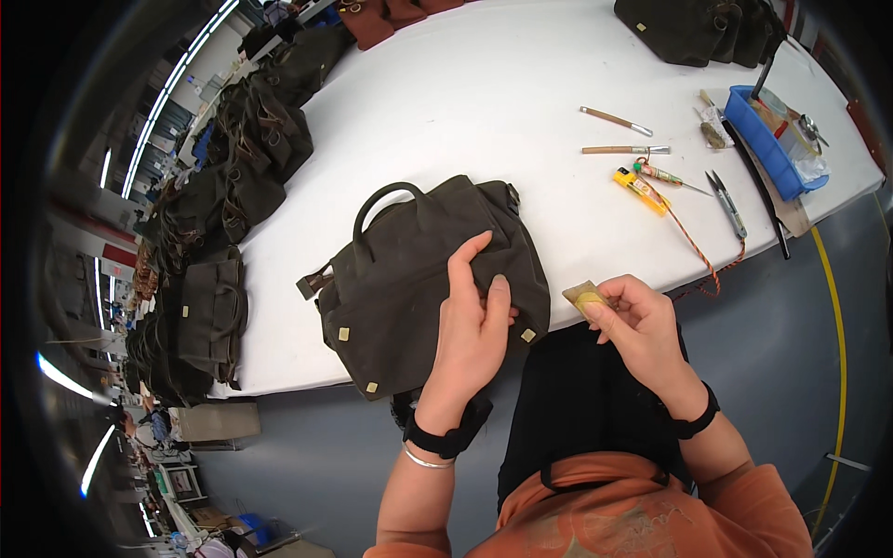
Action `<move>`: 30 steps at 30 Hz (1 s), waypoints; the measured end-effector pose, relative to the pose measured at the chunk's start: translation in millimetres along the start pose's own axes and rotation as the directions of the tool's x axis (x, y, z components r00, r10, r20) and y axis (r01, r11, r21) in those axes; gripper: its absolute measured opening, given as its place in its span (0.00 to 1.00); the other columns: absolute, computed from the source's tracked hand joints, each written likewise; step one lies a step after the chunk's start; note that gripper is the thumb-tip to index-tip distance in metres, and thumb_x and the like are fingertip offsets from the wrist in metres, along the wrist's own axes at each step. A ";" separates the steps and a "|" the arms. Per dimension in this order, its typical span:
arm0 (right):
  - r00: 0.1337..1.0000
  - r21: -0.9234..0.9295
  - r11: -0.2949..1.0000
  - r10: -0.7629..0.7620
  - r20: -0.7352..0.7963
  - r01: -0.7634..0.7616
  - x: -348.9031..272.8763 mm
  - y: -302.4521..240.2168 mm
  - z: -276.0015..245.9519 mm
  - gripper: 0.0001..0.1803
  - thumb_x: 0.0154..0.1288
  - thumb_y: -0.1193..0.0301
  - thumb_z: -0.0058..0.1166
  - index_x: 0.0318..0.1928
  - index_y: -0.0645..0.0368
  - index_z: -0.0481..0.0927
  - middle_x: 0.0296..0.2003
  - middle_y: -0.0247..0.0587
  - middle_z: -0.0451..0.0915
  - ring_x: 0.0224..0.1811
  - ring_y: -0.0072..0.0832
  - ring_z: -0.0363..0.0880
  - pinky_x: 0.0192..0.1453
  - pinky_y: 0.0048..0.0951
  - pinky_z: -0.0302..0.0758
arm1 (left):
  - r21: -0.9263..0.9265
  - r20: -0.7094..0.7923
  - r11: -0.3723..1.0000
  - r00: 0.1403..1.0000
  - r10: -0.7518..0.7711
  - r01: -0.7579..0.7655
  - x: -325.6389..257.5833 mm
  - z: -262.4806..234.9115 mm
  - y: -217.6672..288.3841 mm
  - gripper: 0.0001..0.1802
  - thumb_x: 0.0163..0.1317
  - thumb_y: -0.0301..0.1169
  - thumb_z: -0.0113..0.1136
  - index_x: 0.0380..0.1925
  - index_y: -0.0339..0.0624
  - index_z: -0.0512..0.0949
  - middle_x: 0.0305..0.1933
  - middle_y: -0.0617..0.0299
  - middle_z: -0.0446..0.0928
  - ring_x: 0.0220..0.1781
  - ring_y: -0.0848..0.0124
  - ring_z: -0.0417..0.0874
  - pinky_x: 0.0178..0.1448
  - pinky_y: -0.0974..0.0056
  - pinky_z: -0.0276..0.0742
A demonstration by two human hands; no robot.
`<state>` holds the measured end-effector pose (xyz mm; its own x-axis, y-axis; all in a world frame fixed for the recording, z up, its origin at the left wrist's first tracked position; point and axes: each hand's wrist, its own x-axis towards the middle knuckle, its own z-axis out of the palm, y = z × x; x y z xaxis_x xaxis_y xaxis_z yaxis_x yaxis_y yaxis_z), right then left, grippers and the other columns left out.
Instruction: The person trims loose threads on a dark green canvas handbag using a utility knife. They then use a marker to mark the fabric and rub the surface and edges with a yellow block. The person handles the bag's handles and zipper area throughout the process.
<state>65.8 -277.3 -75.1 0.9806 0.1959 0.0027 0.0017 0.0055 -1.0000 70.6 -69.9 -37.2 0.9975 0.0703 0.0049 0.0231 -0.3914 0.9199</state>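
A dark olive handbag (409,270) lies tilted on the white table, its rolled handle pointing away from me and small gold-coloured metal pieces showing near its lower edge. Over the bag's right part is my left hand (476,321), thumb and forefinger stretched apart and the other fingers partly hidden. It holds nothing that I can see; whether it touches the bag I cannot tell. Beside the bag, at the table's front edge, my right hand (642,330) pinches a small, flat, yellowish-brown piece (583,296) between thumb and fingers.
Right on the white table (446,102) lie two wooden-handled brushes (614,121), a yellow lighter (640,191), an awl (659,173) and grey-handled tweezers (727,206). Farther right stands a blue basket (767,144) of supplies. More dark bags (251,149) line the left edge.
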 end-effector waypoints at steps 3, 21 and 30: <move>0.999 0.179 0.983 0.045 0.007 -0.046 -1.1 4.9 6.1 0.08 0.71 0.73 0.58 0.43 0.66 0.77 0.35 0.37 0.82 0.32 0.16 0.80 0.32 0.18 0.78 | -0.153 0.007 0.988 1.000 0.012 -0.010 -5.5 -0.5 -10.7 0.21 0.77 0.34 0.49 0.66 0.40 0.64 0.30 0.65 0.76 0.31 0.79 0.80 0.39 0.72 0.78; 0.989 0.296 0.946 0.110 0.099 -0.134 2.5 5.8 31.6 0.09 0.72 0.70 0.58 0.41 0.63 0.75 0.33 0.33 0.80 0.32 0.13 0.78 0.33 0.16 0.76 | -0.111 -0.096 0.994 0.995 -0.007 -0.004 -6.0 11.0 -5.1 0.30 0.65 0.23 0.62 0.66 0.37 0.64 0.24 0.68 0.74 0.23 0.83 0.76 0.28 0.76 0.71; 0.995 0.325 0.941 0.092 0.028 -0.096 7.1 11.9 31.4 0.11 0.73 0.68 0.58 0.40 0.63 0.76 0.28 0.35 0.80 0.26 0.16 0.79 0.30 0.17 0.76 | -0.382 -0.084 0.923 0.993 -0.078 0.040 -2.1 5.2 -18.7 0.23 0.77 0.43 0.51 0.60 0.36 0.70 0.22 0.63 0.77 0.22 0.78 0.80 0.29 0.74 0.77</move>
<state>66.7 -245.0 -86.8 0.9706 0.2233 -0.0894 -0.1567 0.3047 -0.9395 68.5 -67.5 -56.5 0.9835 0.1777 -0.0341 0.0362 -0.0086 0.9993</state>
